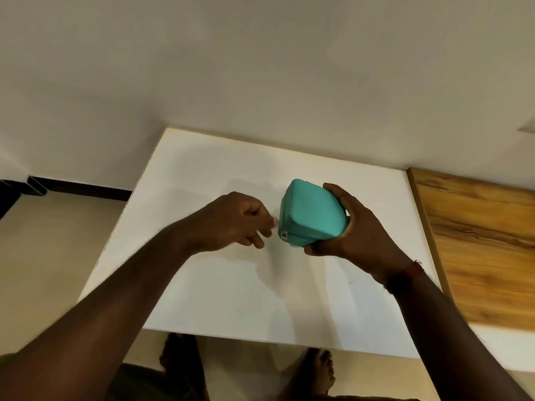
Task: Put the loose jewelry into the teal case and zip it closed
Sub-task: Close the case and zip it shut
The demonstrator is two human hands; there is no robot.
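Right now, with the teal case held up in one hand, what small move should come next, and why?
Probably set the teal case down on the white table. The right hand holds it lifted, it looks zipped shut, and no loose jewelry shows.

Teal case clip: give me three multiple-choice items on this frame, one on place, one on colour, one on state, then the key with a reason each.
1. Where is the case?
A. Lying flat on the table
B. Held in the right hand
C. On the floor

2. What colour is the table top?
A. White
B. Black
C. Red

3. How does the case lid stand?
A. Wide open
C. Off, lying beside the case
B. Shut

Key: 1 B, the right hand wraps the case from the side, tilted over the table. 2 A, the surface under both hands is plain white, with a wooden board beside it. 3 B, the two halves meet along the zip line, with the left hand bunched beside the zip pull.
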